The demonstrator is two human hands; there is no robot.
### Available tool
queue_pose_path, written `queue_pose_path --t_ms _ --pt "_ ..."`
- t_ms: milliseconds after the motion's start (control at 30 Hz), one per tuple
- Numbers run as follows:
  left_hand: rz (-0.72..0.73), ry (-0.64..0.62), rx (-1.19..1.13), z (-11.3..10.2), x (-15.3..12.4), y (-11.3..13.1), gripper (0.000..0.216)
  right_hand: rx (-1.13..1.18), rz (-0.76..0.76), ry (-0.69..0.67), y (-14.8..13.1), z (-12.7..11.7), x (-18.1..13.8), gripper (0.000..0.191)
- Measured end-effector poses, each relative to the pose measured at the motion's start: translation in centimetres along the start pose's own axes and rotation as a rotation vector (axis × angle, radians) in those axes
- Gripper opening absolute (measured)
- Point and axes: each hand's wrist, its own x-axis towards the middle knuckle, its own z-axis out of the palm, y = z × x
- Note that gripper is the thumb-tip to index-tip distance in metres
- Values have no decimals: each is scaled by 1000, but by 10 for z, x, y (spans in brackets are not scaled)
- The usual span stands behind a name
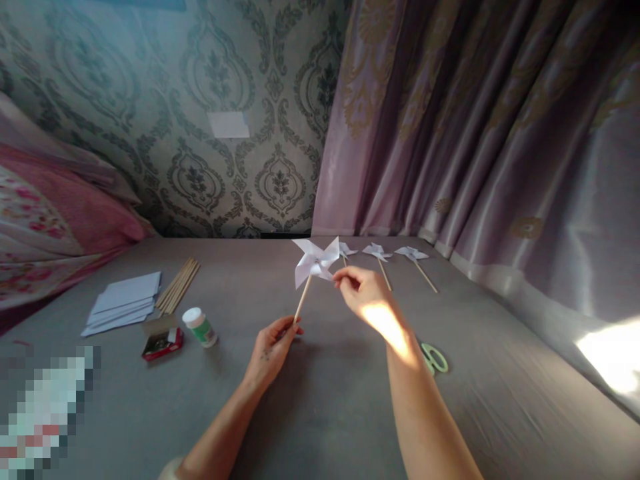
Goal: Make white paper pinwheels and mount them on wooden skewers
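A white paper pinwheel (315, 261) on a thin wooden stick is held up over the grey bed surface (320, 400). My left hand (273, 343) pinches the lower end of the stick. My right hand (364, 293) is closed with its fingertips touching the right edge of the pinwheel's blades. Three finished white pinwheels (379, 252) on sticks lie flat in a row behind, near the curtain.
At the left lie a stack of white paper sheets (125, 301), a bundle of wooden sticks (179, 285), a white glue bottle with a green label (200, 327) and a small open red box (163, 341). Green-handled scissors (434, 358) lie by my right forearm. A purple curtain (475, 133) hangs at right.
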Motion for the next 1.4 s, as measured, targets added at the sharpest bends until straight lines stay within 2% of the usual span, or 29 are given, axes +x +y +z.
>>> queue_pose_path --t_ms 67,100,133,167,267,300,333,367,433,533,633,733,867,1067,1200,1400 --pt "-4 -8 -6 1 0 0 38 -107 31 292 -1 1 3 44" --pt "-5 -9 -6 1 -1 0 38 -172 49 347 -2 2 3 50" --pt "-6 -9 -5 1 -1 0 38 -224 62 312 -3 5 1 53" --pt "-5 -7 -7 0 -1 -1 37 -246 65 178 -5 7 -1 52" --pt "-8 0 -44 0 0 -3 37 -119 -72 -552 -12 13 -11 40" --pt "-13 0 -68 0 1 -5 37 -48 -138 -748 -15 14 -13 40" --pt "-17 -2 -92 0 1 -6 37 12 -192 -861 -17 15 -15 41" --pt "-22 -4 -116 0 2 -7 37 52 -229 -892 -18 16 -16 42" --pt "-38 4 -154 1 2 -7 38 70 -242 -813 -19 17 -16 38" --pt "-92 47 -195 0 4 -4 40 14 -141 -660 -19 25 -14 28" --pt "-116 107 -245 -2 8 -2 39 -74 -13 -449 -21 43 -16 23" --pt "-104 161 -330 -6 12 -4 38 -80 33 -288 -27 66 -21 18" --pt "-139 203 -425 -10 14 -7 45 -77 60 -248 -35 90 -30 15" --pt "-156 264 -472 -11 14 -10 52 -27 141 -237 -40 105 -45 16" --pt "-163 224 -442 -10 15 -13 49 67 219 -175 -36 113 -52 19" --pt "-181 152 -382 -9 15 -16 46 169 243 -119 -31 120 -52 18"
